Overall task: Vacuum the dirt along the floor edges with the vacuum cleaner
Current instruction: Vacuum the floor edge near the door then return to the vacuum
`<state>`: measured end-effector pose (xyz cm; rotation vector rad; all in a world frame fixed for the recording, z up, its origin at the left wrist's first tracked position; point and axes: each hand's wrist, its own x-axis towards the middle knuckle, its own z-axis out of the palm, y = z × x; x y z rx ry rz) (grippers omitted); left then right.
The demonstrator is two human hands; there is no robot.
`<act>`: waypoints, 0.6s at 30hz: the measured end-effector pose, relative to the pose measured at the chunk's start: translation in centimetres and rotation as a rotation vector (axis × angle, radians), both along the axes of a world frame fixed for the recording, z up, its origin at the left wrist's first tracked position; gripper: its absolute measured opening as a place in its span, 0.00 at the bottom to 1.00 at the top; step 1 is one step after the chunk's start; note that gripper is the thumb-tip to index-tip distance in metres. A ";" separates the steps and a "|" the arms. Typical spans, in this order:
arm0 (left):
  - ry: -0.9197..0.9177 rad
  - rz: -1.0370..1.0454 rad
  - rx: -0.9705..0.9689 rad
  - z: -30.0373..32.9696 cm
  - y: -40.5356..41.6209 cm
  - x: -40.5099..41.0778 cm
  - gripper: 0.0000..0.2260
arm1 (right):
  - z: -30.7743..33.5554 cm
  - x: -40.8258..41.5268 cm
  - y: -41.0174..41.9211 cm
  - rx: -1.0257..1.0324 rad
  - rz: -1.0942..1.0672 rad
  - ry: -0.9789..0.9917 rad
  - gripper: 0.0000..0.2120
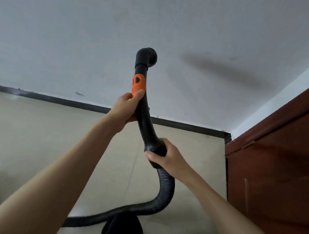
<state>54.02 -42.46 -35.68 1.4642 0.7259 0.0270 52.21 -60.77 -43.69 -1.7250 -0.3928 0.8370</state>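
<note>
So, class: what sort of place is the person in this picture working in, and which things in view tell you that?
Probably a corner of an indoor room, perhaps in a home: a pale painted wall meets a beige tiled floor along a dark skirting strip, with a reddish-brown wooden door at the right.

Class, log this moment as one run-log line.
left hand: grips wand below orange collar | right hand: grips hose cuff | brush nozzle: raised against wall

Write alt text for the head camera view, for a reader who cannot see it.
Two bare hands hold a black vacuum wand raised before a grey wall: the left hand grips just below its orange collar, the right hand grips the cuff where the ribbed hose joins. Below are a black skirting strip, beige floor tiles and a reddish-brown door.
</note>
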 end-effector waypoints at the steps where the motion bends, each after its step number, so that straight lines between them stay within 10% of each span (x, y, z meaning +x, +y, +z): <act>1: 0.008 -0.005 0.016 2.5 0.9 -0.7 0.15 | 2.4 -0.4 1.2 0.002 0.001 0.002 0.22; 8: -0.005 0.087 0.134 18.9 8.1 -6.7 0.16 | 18.4 -3.2 10.2 -0.048 0.168 -0.153 0.06; 18: -0.135 0.449 0.103 32.1 24.7 -19.0 0.17 | 33.3 -8.2 28.7 -0.063 0.476 -0.533 0.11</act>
